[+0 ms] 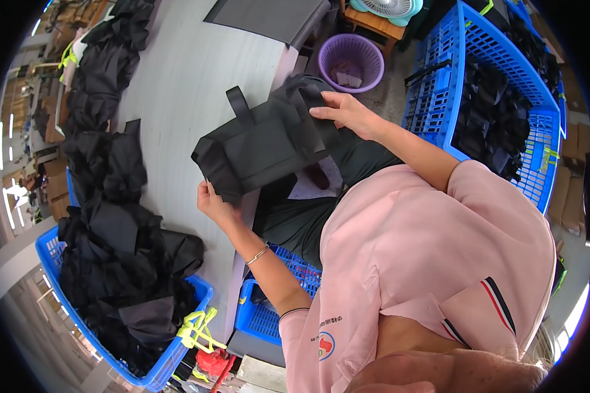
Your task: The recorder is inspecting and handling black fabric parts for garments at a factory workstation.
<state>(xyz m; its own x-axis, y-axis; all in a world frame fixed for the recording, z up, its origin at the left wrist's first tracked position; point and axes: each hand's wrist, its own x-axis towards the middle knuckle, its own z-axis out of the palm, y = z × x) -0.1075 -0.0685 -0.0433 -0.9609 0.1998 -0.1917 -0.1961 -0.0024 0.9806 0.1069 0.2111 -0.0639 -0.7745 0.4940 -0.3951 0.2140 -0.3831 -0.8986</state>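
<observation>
A black fabric bag is held up between my two hands, over the table's edge and my lap. One loop handle stands up from its far side, and its folded side panels hang loose. My left hand pinches the bag's near-left corner between thumb and fingers. At the right end, my right hand grips the bag's upper edge, thumb and fingers closed on the fabric.
A pale grey table carries a long heap of black fabric pieces that runs down into a blue crate at the left. Another blue crate of black pieces stands at right. Beyond my hands are a purple basket and a fan.
</observation>
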